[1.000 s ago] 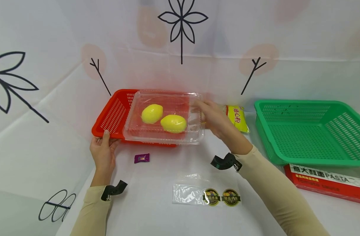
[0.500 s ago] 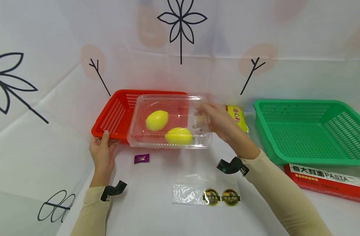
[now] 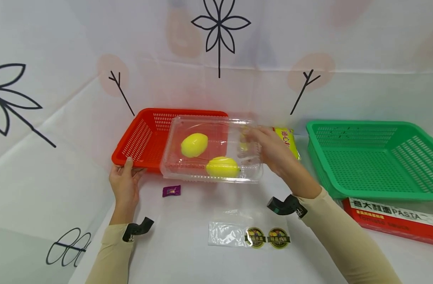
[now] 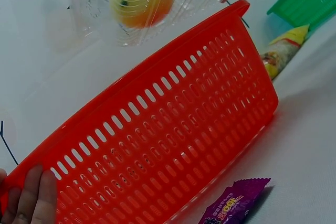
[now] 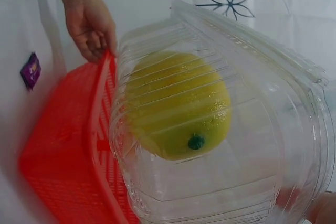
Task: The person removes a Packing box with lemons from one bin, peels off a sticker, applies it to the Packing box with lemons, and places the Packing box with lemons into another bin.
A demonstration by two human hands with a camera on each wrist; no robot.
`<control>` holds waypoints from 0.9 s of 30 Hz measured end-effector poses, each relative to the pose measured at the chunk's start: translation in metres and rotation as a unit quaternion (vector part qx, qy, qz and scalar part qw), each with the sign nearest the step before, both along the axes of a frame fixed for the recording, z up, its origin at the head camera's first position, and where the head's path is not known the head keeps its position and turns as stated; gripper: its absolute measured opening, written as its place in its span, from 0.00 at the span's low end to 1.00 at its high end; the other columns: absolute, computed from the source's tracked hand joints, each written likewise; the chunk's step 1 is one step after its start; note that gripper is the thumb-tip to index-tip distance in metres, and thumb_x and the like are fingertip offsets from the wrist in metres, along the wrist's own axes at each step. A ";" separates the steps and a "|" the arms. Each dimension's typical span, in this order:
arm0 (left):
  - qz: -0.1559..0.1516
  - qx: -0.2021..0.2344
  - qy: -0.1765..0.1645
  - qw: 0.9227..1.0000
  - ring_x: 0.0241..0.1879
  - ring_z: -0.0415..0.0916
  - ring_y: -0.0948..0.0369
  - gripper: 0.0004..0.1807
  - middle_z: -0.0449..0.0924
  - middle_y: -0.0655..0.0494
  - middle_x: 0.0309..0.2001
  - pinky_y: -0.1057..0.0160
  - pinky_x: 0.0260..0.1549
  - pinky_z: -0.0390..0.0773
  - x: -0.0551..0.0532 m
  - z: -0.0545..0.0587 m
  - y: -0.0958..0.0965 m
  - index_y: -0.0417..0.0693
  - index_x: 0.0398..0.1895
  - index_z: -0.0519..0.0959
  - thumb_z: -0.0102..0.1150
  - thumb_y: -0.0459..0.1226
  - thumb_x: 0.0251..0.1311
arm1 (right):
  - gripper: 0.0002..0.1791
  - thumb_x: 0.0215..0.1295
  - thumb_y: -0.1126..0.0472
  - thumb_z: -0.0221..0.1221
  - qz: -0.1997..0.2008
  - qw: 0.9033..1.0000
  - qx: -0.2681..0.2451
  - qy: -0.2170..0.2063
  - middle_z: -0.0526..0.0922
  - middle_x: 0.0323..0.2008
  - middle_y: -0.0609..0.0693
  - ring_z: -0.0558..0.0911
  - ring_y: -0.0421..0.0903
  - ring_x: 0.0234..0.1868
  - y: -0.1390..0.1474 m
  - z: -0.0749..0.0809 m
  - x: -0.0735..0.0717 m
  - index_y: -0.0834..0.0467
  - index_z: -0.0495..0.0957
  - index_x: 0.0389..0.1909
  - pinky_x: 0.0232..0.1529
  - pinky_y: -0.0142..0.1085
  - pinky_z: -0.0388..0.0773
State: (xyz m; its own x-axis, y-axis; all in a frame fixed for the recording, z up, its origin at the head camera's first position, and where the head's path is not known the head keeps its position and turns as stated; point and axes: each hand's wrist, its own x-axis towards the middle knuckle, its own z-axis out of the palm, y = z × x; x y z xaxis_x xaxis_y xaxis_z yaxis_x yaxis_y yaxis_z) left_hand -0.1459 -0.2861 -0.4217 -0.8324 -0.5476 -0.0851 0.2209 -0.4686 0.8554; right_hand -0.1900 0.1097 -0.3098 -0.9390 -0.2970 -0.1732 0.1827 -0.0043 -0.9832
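Observation:
My right hand [image 3: 267, 148] grips the right side of a clear plastic clamshell box [image 3: 216, 130], its fingers partly seen through the plastic. Inside the box lie two yellow lemons, one farther back [image 3: 194, 145] and one against the front wall [image 3: 223, 167]. The box is held up over the right part of a red plastic basket [image 3: 134, 138]. With thumb on top and fingers beneath, my left hand [image 3: 124, 181] pinches the basket's front-left rim. In the left wrist view, those fingers [image 4: 44, 198] press on the basket's slotted side. The basket's right part is seen only through the box.
A purple wrapped candy [image 3: 171, 191] lies before the basket. Nearer me is a clear bag with two round labels [image 3: 255, 237]. A green basket [image 3: 344, 189] stands at right, beside a red pasta box [image 3: 390, 223]. A yellow packet [image 3: 287, 140] lies behind my right hand.
My right hand has drawn the clear box to the right and slightly toward me. The lemons inside have shifted, the right one to the front wall. The left hand stays on the red basket's rim.

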 end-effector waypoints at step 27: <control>-0.002 0.002 0.016 1.000 0.38 0.86 0.53 0.29 0.72 0.34 0.67 0.58 0.39 0.86 -0.002 -0.003 0.001 0.39 0.73 0.66 0.62 0.37 0.73 | 0.25 0.78 0.52 0.52 -0.020 1.000 -0.015 0.007 0.66 0.65 0.66 0.85 0.61 0.47 0.022 -0.007 0.011 0.64 0.68 0.65 0.48 0.50 0.85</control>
State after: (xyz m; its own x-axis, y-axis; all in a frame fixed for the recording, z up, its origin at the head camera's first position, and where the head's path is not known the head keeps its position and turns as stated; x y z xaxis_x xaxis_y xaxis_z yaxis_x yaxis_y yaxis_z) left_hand -0.1481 -0.2855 -0.4251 -0.8372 -0.5435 -0.0614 0.2456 -0.4739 0.8456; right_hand -0.1787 0.1314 -0.3166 -0.9525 -0.2641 -0.1517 0.1683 -0.0414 -0.9849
